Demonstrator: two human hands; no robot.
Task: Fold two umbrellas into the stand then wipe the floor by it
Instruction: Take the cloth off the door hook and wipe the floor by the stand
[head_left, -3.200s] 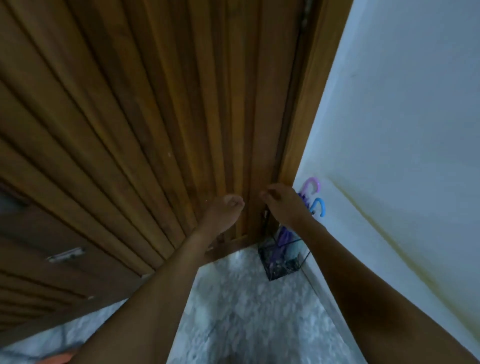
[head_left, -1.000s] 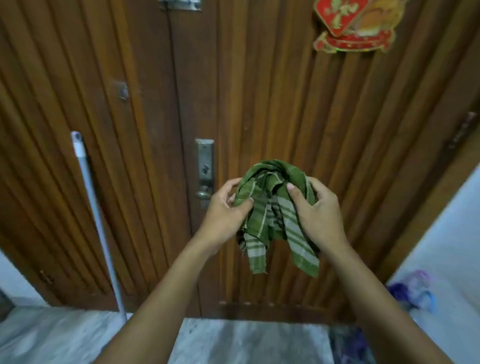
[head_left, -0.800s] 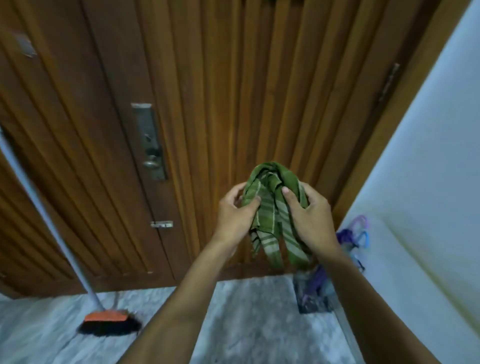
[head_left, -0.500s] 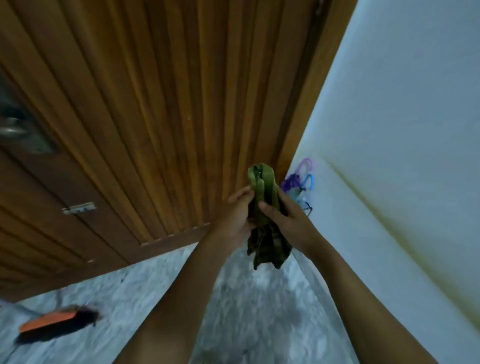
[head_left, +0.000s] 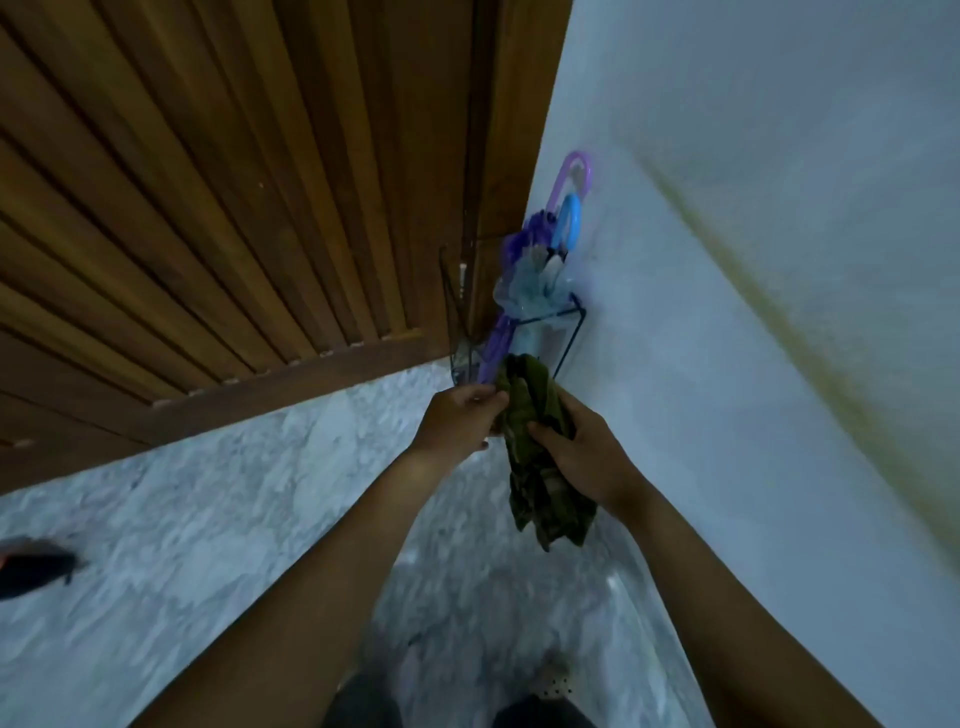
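Observation:
A green checked cloth hangs bunched between both hands. My left hand pinches its upper left edge, and my right hand grips it from the right. Just beyond the hands, a dark wire umbrella stand sits in the corner between door and wall. It holds a purple umbrella with a curved handle and a light blue umbrella, both folded and upright. The cloth covers the stand's front lower part.
A slatted wooden door fills the left and top. A pale wall runs along the right. The floor is grey marbled stone. A broom head lies at the far left edge. My feet show at the bottom.
The view has swung down and right from the door to the corner. Both hands have lowered with the cloth toward the stand and floor, and the cloth is bunched tighter.

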